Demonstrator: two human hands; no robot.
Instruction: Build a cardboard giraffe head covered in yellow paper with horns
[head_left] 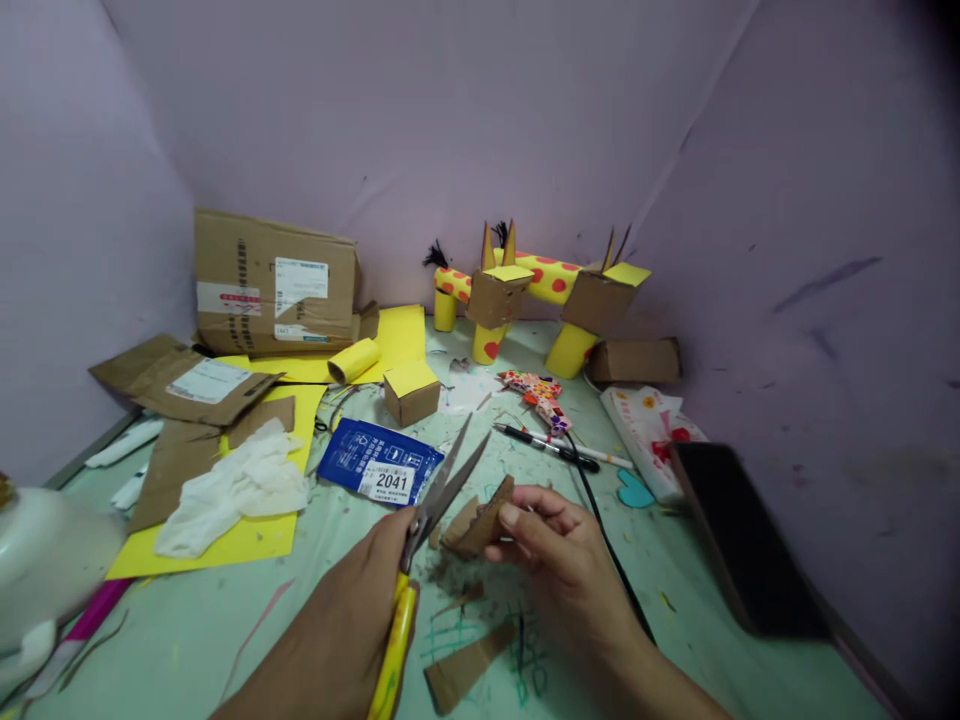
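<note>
Yellow-handled scissors (pixel 392 650) are in my left hand (pixel 352 590), their blades pointing away from me and slightly apart. Most of that hand's fingers are hidden. My right hand (pixel 566 560) pinches a small piece of brown cardboard (pixel 474 530) between thumb and fingers, just right of the blades. Below it, a cardboard offcut (pixel 469 668) lies on the green tabletop among small scraps. A blue packet (pixel 375 455) marked 2041 lies beyond the scissors.
Two spotted yellow animal figures with cardboard heads (pixel 499 297) stand at the back. A large cardboard box (pixel 277 280), a crumpled white glove (pixel 236 490) and yellow paper (pixel 262 540) lie left. Pens (pixel 551 450), a floral glue gun (pixel 544 395) and a phone (pixel 739 540) lie right.
</note>
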